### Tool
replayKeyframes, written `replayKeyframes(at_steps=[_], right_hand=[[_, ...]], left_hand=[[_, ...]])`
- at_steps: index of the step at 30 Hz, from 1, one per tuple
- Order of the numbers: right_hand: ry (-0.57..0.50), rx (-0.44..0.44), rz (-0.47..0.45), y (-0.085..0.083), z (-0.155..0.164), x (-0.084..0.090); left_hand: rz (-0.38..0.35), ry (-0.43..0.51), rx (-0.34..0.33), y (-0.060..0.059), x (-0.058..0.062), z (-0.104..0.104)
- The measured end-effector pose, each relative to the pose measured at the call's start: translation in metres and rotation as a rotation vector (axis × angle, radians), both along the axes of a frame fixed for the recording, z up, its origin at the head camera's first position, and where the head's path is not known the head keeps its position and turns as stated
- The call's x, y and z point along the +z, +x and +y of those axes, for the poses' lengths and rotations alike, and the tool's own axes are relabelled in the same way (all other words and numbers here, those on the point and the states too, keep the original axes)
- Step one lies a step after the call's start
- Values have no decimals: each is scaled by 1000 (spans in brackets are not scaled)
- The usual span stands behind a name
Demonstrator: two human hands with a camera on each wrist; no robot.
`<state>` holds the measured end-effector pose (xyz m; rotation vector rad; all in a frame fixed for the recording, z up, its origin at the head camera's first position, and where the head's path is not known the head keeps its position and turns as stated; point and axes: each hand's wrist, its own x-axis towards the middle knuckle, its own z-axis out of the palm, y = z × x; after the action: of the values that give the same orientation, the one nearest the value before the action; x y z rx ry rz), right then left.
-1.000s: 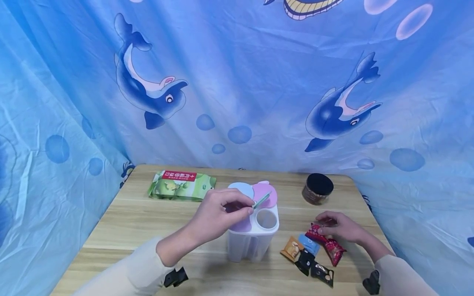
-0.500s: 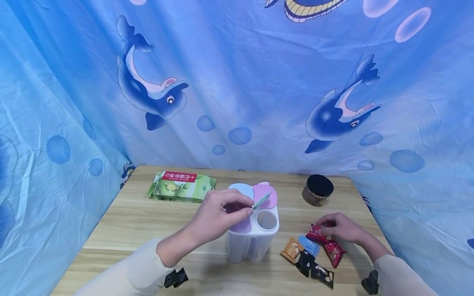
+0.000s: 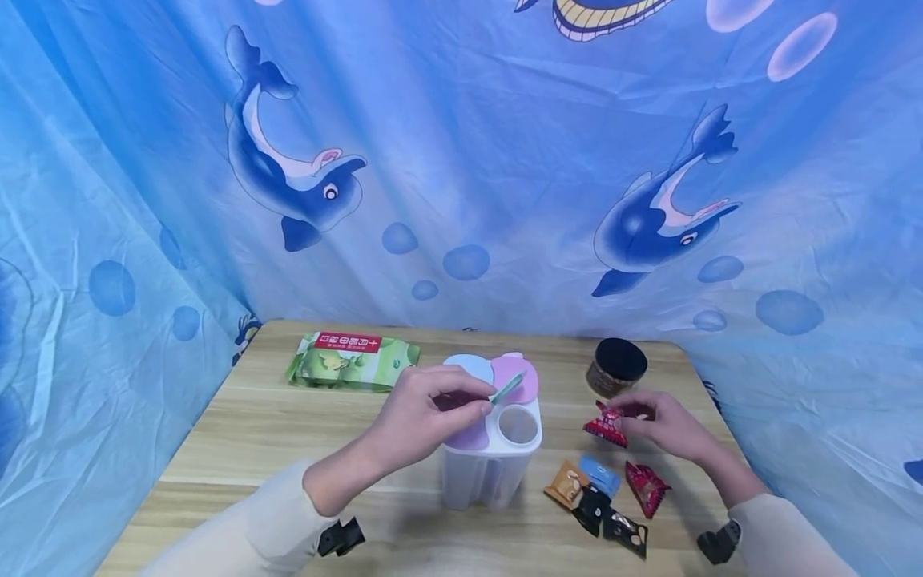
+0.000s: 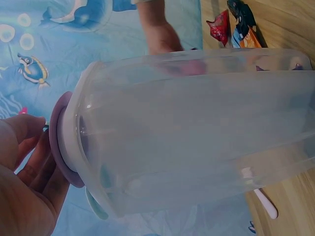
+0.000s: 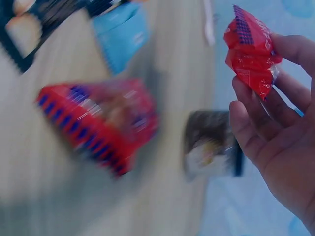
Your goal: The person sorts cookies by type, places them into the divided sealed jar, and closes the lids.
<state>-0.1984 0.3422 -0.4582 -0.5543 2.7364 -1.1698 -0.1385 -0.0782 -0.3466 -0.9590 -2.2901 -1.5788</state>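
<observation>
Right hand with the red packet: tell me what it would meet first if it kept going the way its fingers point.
The right hand pinches a red packet above the table, fingers pointing left. Straight on, it would likely meet the clear container, near the open hole in its top. Nothing shows between them, though depth is hard to judge.

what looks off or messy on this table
Nothing is spilled or broken. The snack packets lie in a loose jumble by the right hand, which holds a red packet. The left hand holds a green lid tilted up on the clear container.
</observation>
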Motion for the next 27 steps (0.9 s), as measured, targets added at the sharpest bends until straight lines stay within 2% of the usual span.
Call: replayKeyframes(at_steps=[7,13,20,27], right_hand=[[-73,22,139,3,-23,34],[-156,69,222,12,-54,68],[-260,97,278,31,-85,97],[-322,214,320,47,-109,116]], left_hand=[[-1,-11,6,-1,2,0],[-13,-19,9,-1,4,0],[-10,-23,12,0,4,-1],[5,-27,17,0,1,-1]])
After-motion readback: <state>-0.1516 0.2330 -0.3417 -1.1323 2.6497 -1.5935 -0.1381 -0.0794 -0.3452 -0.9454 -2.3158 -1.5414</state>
